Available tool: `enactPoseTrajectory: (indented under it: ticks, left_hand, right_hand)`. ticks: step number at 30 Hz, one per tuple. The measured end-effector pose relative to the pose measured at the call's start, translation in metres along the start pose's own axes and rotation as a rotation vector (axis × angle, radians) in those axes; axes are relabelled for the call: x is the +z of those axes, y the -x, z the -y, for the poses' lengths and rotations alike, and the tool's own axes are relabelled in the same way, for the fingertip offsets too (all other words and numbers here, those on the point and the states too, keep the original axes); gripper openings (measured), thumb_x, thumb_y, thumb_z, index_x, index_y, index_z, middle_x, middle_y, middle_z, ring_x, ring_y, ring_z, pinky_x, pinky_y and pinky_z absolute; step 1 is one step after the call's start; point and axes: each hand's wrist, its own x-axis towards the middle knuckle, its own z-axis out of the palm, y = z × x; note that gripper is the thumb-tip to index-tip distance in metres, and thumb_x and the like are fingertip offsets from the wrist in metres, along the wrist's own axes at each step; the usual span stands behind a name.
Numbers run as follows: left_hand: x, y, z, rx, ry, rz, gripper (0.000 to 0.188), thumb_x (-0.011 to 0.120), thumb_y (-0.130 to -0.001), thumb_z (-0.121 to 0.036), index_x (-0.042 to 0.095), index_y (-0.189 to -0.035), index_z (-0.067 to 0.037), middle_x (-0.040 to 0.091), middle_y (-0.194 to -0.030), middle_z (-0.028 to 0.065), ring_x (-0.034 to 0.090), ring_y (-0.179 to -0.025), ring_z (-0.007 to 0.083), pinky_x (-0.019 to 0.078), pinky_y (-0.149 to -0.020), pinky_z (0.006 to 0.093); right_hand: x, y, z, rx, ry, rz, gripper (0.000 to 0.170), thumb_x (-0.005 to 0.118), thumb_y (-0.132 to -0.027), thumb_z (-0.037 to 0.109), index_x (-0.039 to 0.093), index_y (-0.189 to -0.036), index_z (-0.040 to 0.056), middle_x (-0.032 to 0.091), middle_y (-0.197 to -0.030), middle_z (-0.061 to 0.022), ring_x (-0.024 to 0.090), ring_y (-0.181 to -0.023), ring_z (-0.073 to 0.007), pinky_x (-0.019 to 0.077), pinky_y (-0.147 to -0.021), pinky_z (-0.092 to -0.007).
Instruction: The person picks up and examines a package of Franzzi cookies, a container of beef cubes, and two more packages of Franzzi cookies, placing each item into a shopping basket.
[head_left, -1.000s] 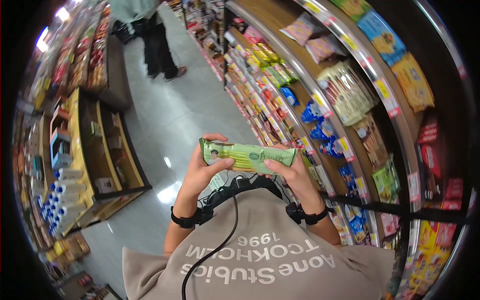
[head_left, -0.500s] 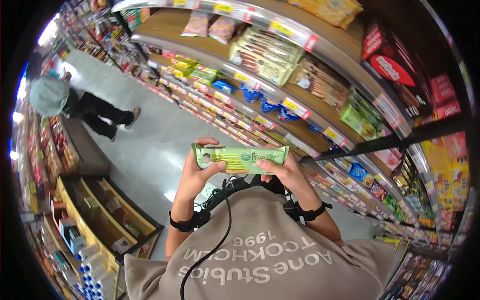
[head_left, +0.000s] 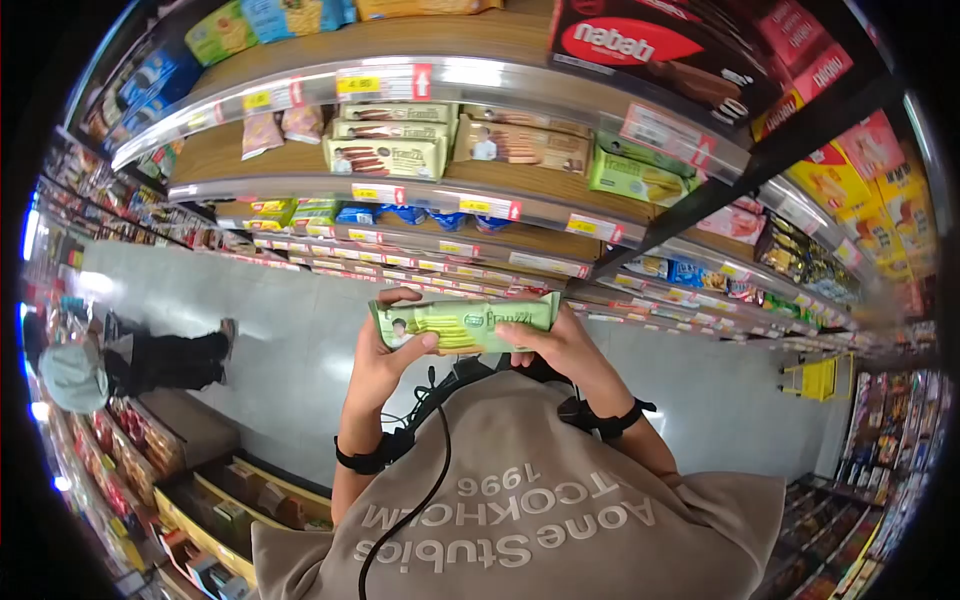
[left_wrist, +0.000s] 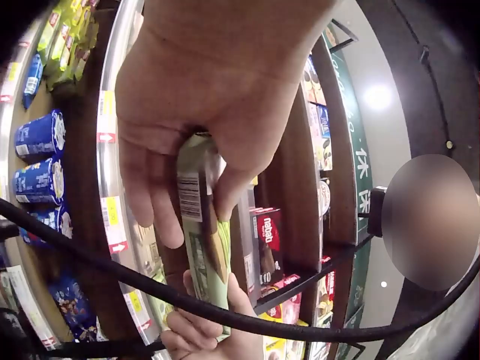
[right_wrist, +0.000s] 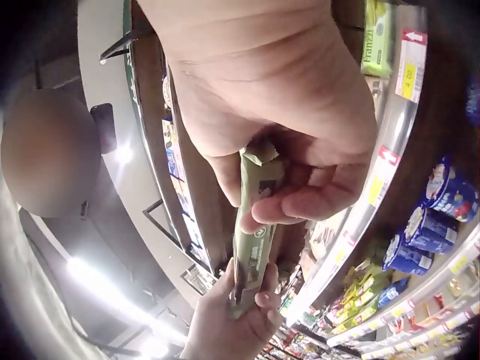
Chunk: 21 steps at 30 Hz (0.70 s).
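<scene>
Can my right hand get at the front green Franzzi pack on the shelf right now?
Probably not: your right hand grips the held packet; freed, it likely could, nothing visibly blocking the shelf pack.

My head camera looks forward and down onto the left hand (head_left: 382, 360) and right hand (head_left: 560, 348); up close, my wrist cameras view the same green packet (head_left: 460, 325) lengthwise from opposite ends.
</scene>
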Motion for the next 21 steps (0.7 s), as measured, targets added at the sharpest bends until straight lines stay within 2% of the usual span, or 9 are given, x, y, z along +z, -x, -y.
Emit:
enactPoseTrajectory:
  ticks: [2, 8, 11, 14, 21]
  left_hand:
    - [0.007, -0.010, 0.000, -0.003, 0.000, 0.065, 0.050, 0.072, -0.088, 0.002, 0.046, -0.130, -0.001, 0.058, -0.119, 0.0124, 0.065, -0.105, 0.0212, 0.0638, -0.080, 0.0364]
    - [0.015, -0.026, 0.007, -0.028, 0.049, 0.137, 0.048, 0.071, -0.088, 0.004, 0.047, -0.130, 0.000, 0.058, -0.118, 0.0117, 0.065, -0.105, 0.0210, 0.0639, -0.080, 0.0360]
    - [0.020, -0.030, 0.009, -0.039, 0.038, 0.171, 0.048, 0.070, -0.088, 0.005, 0.047, -0.130, 0.000, 0.058, -0.118, 0.0117, 0.065, -0.104, 0.0206, 0.0639, -0.079, 0.0361]
    - [0.027, -0.036, 0.007, -0.045, 0.030, 0.206, 0.048, 0.070, -0.088, 0.005, 0.047, -0.129, 0.000, 0.058, -0.118, 0.0112, 0.065, -0.103, 0.0202, 0.0637, -0.078, 0.0361]
    - [0.042, -0.047, 0.015, -0.048, -0.025, 0.298, 0.048, 0.071, -0.087, 0.003, 0.049, -0.129, -0.001, 0.058, -0.118, 0.0096, 0.063, -0.105, 0.0187, 0.0621, -0.080, 0.0349]
  right_hand:
    - [-0.006, 0.009, -0.001, -0.023, -0.034, -0.068, 0.033, 0.071, -0.092, 0.021, 0.064, -0.114, -0.0023, 0.066, -0.087, -0.0049, 0.064, -0.061, -0.0109, 0.0482, -0.051, -0.0223]
    - [-0.016, 0.016, -0.002, -0.007, -0.047, -0.141, 0.030, 0.072, -0.091, 0.019, 0.064, -0.111, -0.0023, 0.064, -0.081, -0.0041, 0.063, -0.058, -0.0114, 0.0479, -0.050, -0.0227]
    - [-0.016, 0.023, 0.001, -0.059, -0.052, -0.187, 0.026, 0.073, -0.091, 0.017, 0.064, -0.107, -0.0011, 0.062, -0.078, -0.0031, 0.063, -0.057, -0.0118, 0.0477, -0.049, -0.0229]
    - [-0.021, 0.029, -0.005, -0.031, -0.089, -0.213, 0.034, 0.074, -0.090, 0.019, 0.061, -0.115, -0.0007, 0.063, -0.088, -0.0023, 0.060, -0.057, -0.0085, 0.0459, -0.048, -0.0208]
    - [-0.027, 0.050, -0.008, -0.044, -0.082, -0.316, 0.030, 0.074, -0.091, 0.019, 0.064, -0.111, -0.0019, 0.064, -0.082, -0.0022, 0.060, -0.056, -0.0085, 0.0454, -0.047, -0.0216]
